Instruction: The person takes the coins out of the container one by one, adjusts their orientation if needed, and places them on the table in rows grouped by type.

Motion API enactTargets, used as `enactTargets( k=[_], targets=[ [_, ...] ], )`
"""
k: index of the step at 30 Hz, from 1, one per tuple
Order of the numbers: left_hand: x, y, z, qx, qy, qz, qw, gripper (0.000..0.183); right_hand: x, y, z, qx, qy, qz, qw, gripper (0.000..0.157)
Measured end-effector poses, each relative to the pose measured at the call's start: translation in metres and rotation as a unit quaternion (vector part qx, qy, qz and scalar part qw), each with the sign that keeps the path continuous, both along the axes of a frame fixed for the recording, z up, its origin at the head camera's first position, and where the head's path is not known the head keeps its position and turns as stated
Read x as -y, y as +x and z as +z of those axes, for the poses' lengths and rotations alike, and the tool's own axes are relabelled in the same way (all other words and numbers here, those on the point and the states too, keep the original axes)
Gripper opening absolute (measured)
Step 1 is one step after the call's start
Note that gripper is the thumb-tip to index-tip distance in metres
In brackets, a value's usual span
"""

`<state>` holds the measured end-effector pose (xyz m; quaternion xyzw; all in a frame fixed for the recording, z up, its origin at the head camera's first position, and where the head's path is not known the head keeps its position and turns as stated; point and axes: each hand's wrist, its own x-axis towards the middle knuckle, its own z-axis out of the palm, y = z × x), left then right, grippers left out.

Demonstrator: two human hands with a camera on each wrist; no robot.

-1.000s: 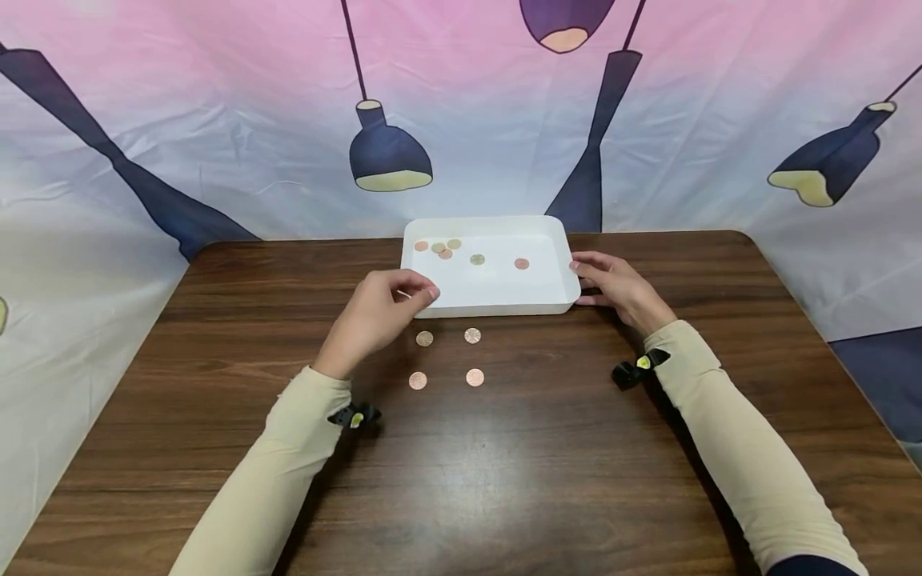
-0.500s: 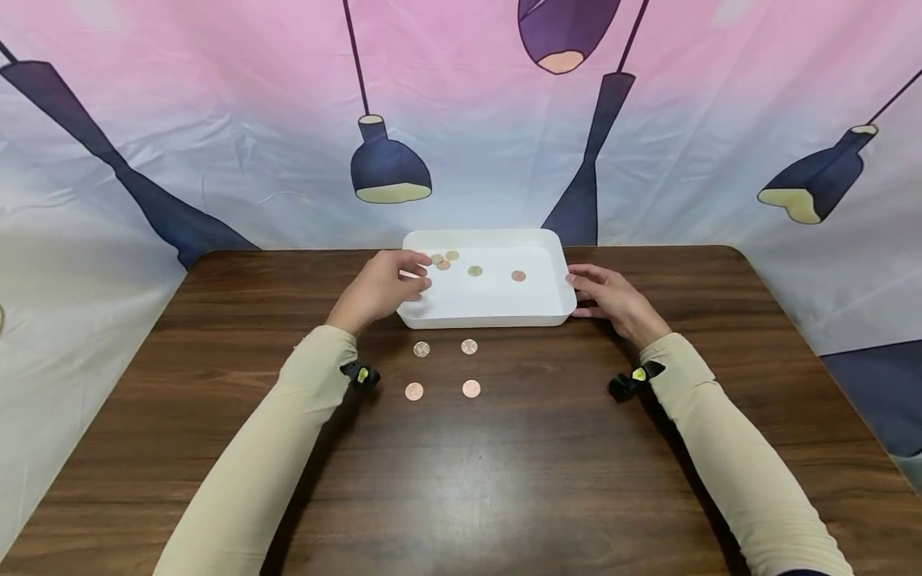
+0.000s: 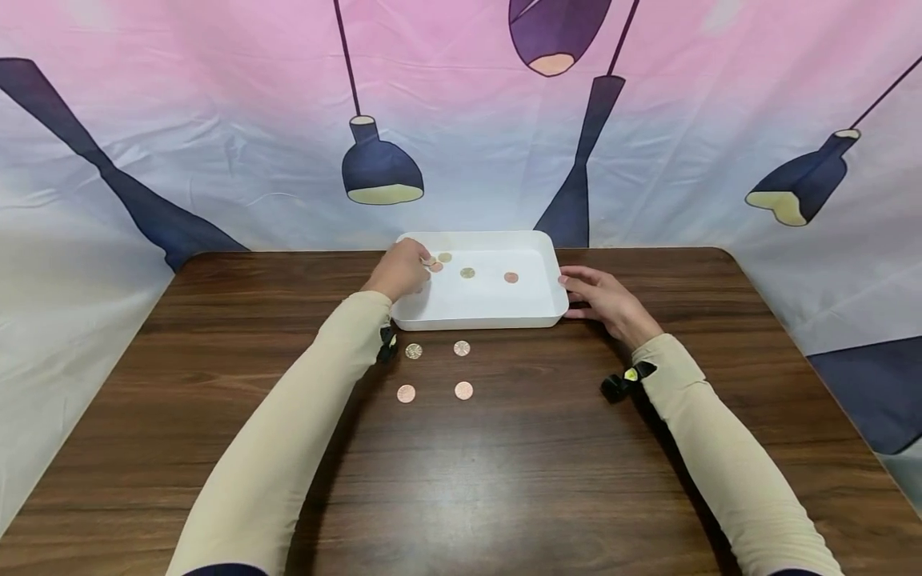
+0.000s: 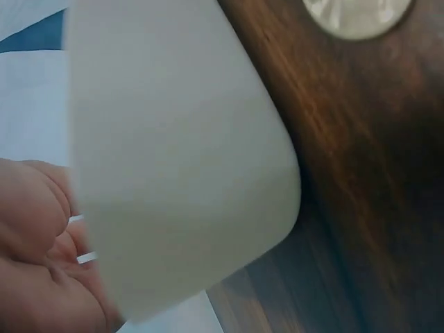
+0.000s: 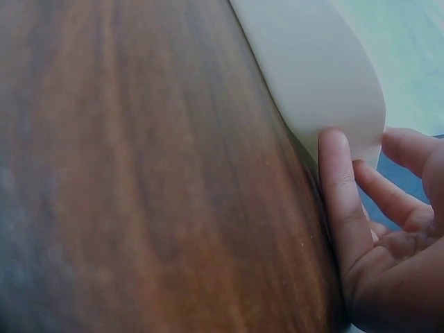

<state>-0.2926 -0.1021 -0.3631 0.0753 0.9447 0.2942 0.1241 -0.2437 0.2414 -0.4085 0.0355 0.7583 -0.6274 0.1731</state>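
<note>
A white tray [image 3: 479, 308] stands at the back of the table, with several coins in it, among them a copper coin [image 3: 511, 278] and a brassy coin [image 3: 467, 273]. My left hand [image 3: 400, 270] reaches over the tray's left end, beside a small cluster of coins. Its fingers bend down into the tray; the tray wall [image 4: 184, 152] hides the fingertips in the left wrist view, so I cannot tell whether they pinch a coin. At the tray's right end my right hand [image 3: 605, 300] rests its extended fingers [image 5: 335, 156] against the outer wall, one digit right at the rim.
In front of the tray, coins lie on the brown wooden table [image 3: 504, 464] in two rows: a brassy coin [image 3: 414, 351] and a pale coin [image 3: 462, 348], then two copper coins nearer me. A lamp-patterned cloth [image 3: 468, 160] hangs behind the table.
My left hand has moved from the tray's near-left rim inward over its left end, covering a coin there. The right hand stays at the right end. The view has tilted slightly.
</note>
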Motion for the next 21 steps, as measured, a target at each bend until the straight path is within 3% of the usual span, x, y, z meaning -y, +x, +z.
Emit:
enactTargets(
  k=[4,8,14,21],
  targets=[
    [-0.007,-0.008,-0.005,-0.018,-0.04,-0.008,0.999,0.036,0.0,-0.001,0.0,0.002,-0.004,-0.003,1.0,0.059],
    [-0.01,-0.008,-0.009,-0.032,-0.055,-0.018,0.9978,0.035,0.0,-0.001,-0.002,0.006,-0.004,-0.004,1.0,0.058],
    [-0.009,-0.002,-0.012,-0.061,-0.028,-0.016,0.9976,0.031,0.001,-0.001,-0.004,0.003,0.002,-0.001,1.0,0.059],
    [-0.007,0.003,-0.012,-0.076,-0.039,-0.035,0.9957,0.032,-0.001,-0.002,-0.002,0.003,0.001,-0.006,1.0,0.058]
  ],
)
